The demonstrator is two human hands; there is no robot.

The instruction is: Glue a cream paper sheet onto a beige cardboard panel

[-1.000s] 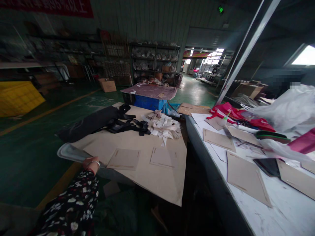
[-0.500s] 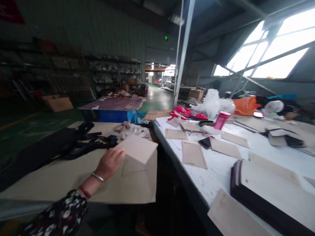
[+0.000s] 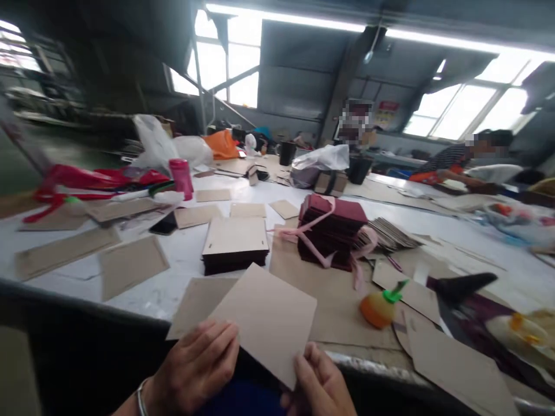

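- I see a long white counter [image 3: 186, 259] across the whole view, strewn with flat tan cardboard pieces; a person sits at its far right end.
- The tan cardboard sheet [image 3: 265, 319] is the largest thing near me. It is held up over the counter's near edge, turned so that one corner points down between my hands.
- My left hand [image 3: 196, 365] is closed on the sheet's lower left edge, fingers curled over the front face.
- My right hand [image 3: 319, 382] grips the sheet's bottom corner from the right. I cannot tell how its thumb sits.
- The two hands are close together, the sheet bridging them and rising above both.
- A stack of dark boards [image 3: 235, 244] with a tan top lies on the counter beyond the sheet, well apart from it.
- A maroon stack [image 3: 333, 226] tied with pink ribbon stands just to the right of that.
- An orange glue bottle [image 3: 378, 307] with a green cap lies right of the sheet, near it but not touching.
- A pink bottle [image 3: 181, 177] stands upright far back on the left.
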